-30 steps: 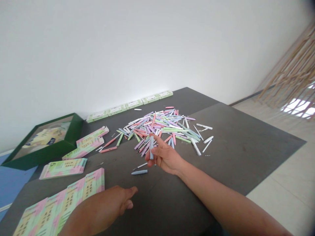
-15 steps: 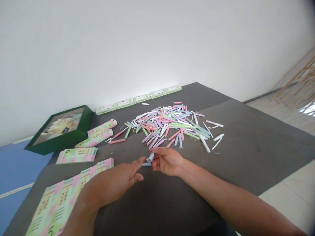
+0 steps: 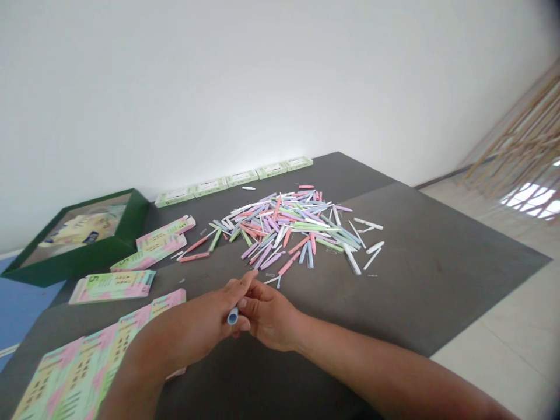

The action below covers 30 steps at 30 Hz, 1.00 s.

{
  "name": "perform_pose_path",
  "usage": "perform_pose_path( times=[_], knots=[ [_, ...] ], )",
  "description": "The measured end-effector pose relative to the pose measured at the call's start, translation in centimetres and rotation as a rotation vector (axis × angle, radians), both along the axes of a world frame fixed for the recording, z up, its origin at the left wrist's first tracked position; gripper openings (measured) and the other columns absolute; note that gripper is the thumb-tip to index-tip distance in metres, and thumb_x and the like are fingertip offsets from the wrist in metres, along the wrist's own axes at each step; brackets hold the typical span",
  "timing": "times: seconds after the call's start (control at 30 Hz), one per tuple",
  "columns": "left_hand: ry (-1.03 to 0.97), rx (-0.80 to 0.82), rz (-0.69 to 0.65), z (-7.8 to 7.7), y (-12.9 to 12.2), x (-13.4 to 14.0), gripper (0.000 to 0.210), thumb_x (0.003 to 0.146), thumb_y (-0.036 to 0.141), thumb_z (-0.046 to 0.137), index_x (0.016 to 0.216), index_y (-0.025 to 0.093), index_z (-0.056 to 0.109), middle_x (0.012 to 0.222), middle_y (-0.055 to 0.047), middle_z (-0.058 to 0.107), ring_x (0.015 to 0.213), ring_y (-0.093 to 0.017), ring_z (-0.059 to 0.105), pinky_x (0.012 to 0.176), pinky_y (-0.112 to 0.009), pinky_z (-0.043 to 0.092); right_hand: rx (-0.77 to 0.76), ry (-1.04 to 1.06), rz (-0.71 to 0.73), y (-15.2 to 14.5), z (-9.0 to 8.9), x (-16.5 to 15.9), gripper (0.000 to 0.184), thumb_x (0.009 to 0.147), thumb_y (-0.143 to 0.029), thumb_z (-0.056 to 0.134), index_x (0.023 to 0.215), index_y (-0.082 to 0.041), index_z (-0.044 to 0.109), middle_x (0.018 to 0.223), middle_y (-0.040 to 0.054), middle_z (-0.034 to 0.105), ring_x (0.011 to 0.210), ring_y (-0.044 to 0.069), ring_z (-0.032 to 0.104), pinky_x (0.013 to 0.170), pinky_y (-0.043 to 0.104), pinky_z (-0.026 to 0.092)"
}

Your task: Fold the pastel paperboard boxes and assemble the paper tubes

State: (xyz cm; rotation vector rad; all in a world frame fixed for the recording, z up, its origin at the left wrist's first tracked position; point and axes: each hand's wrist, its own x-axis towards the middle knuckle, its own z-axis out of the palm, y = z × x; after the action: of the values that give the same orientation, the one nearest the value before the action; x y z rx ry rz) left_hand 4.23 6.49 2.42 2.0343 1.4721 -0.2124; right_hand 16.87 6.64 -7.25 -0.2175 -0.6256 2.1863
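I pinch the blue pen barrel (image 3: 233,316) between left hand (image 3: 205,329) and right hand (image 3: 266,315), fingers pressed around it; I'd align parts squarely, pen pile (image 3: 289,230) at twelve o'clock.

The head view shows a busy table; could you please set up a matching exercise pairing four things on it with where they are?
Things:
1. blue pen part
2. green tray
3. heap of pastel pen parts
4. row of small green boxes

Places:
A. along the wall at the table's far edge
B. at the table's far left corner
C. pinched between the left hand and right hand
D. middle of the table, beyond the hands

Pairs: 1-C, 2-B, 3-D, 4-A
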Motion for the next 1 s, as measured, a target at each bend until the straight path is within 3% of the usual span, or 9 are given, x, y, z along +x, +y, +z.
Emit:
perform_pose_path(
  times=[0.13, 0.3, 0.5, 0.57, 0.63, 0.73, 0.8, 0.9, 1.0],
  knots=[
    [0.026, -0.047, -0.049, -0.2, 0.9, 0.5, 0.075, 0.081, 0.032, 0.049, 0.146, 0.022, 0.014, 0.132, -0.008, 0.052, 0.108, -0.025, 0.056, 0.087, -0.033, 0.04, -0.01, 0.004, -0.117, -0.2, 0.2, -0.5, 0.032, 0.067, -0.036, 0.074, 0.086, -0.02, 0.054, 0.073, -0.0045, 0.055, 0.06, 0.007, 0.051, 0.055, 0.019, 0.042],
    [0.032, -0.173, -0.042, -0.4, 1.5, 1.0, 0.074, 0.083, 0.03, 0.041, 0.146, 0.014, 0.005, 0.079, -0.002, 0.071, 0.059, -0.018, 0.063, 0.053, -0.022, 0.042, -0.028, -0.097, -0.02, -0.6, 1.1, -0.1, 0.034, 0.068, -0.042, 0.067, 0.083, -0.016, 0.051, 0.057, -0.0038, 0.053, 0.045, 0.009, 0.049, 0.05, 0.025, 0.043],
    [0.066, -0.201, -0.071, -0.6, 1.9, 1.3, 0.076, 0.077, 0.02, 0.041, 0.146, 0.015, 0.011, 0.089, -0.002, 0.072, 0.059, -0.015, 0.063, 0.052, -0.02, 0.041, 0.048, -0.185, 0.135, -0.3, 1.0, 0.6, 0.029, 0.075, -0.04, 0.053, 0.087, -0.015, 0.05, 0.06, -0.0005, 0.056, 0.047, 0.011, 0.054, 0.054, 0.029, 0.046],
    [0.054, -0.186, -0.116, -1.0, 2.0, 1.0, 0.076, 0.078, 0.024, 0.044, 0.146, 0.017, 0.011, 0.095, -0.003, 0.071, 0.074, -0.019, 0.065, 0.062, -0.022, 0.044, 0.206, -0.399, 0.234, 0.8, 1.1, 2.0, 0.023, 0.081, -0.036, 0.044, 0.088, -0.015, 0.052, 0.063, 0.0004, 0.056, 0.049, 0.011, 0.055, 0.055, 0.029, 0.046],
    [0.1, -0.149, -0.16, -1.4, 2.1, 0.5, 0.074, 0.08, 0.033, 0.047, 0.145, 0.02, 0.016, 0.099, -0.005, 0.07, 0.085, -0.024, 0.064, 0.067, -0.026, 0.045, 0.525, -0.776, 0.275, 2.0, 1.5, 4.1, 0.019, 0.084, -0.027, 0.04, 0.084, -0.014, 0.054, 0.07, 0.003, 0.058, 0.056, 0.013, 0.059, 0.059, 0.029, 0.045],
    [0.179, -0.147, -0.163, -1.7, 1.9, -0.3, 0.072, 0.081, 0.036, 0.047, 0.145, 0.024, 0.018, 0.103, -0.007, 0.068, 0.087, -0.027, 0.064, 0.068, -0.03, 0.045, 1.06, -1.545, -0.121, 3.5, 2.3, 7.6, 0.02, 0.087, -0.025, 0.039, 0.089, -0.018, 0.058, 0.086, 0.0063, 0.062, 0.082, 0.019, 0.059, 0.072, 0.032, 0.042],
    [0.179, -0.173, -0.152, -1.6, 1.7, -0.6, 0.072, 0.081, 0.036, 0.047, 0.146, 0.025, 0.016, 0.108, -0.008, 0.066, 0.091, -0.027, 0.063, 0.073, -0.031, 0.045, 1.29, -1.813, -0.138, 3.8, 2.2, 9.2, 0.02, 0.088, -0.024, 0.04, 0.093, -0.019, 0.058, 0.088, 0.0073, 0.062, 0.084, 0.02, 0.058, 0.072, 0.031, 0.041],
    [0.159, -0.182, -0.155, -1.2, 1.5, -0.6, 0.072, 0.082, 0.039, 0.047, 0.145, 0.024, 0.016, 0.114, -0.01, 0.064, 0.098, -0.029, 0.061, 0.078, -0.034, 0.044, 1.541, -1.901, -0.121, 3.8, 1.0, 10.0, 0.022, 0.087, -0.021, 0.043, 0.106, -0.021, 0.056, 0.096, 0.0085, 0.058, 0.086, 0.021, 0.057, 0.073, 0.032, 0.04],
    [0.172, -0.161, -0.165, -0.5, 1.2, -0.3, 0.071, 0.082, 0.038, 0.046, 0.145, 0.027, 0.016, 0.113, -0.009, 0.065, 0.095, -0.03, 0.063, 0.076, -0.035, 0.045, 1.65, -1.893, -0.129, 4.0, -0.4, 9.9, 0.023, 0.089, -0.021, 0.042, 0.107, -0.021, 0.056, 0.097, 0.0088, 0.055, 0.088, 0.022, 0.054, 0.073, 0.034, 0.04]
  ],
)
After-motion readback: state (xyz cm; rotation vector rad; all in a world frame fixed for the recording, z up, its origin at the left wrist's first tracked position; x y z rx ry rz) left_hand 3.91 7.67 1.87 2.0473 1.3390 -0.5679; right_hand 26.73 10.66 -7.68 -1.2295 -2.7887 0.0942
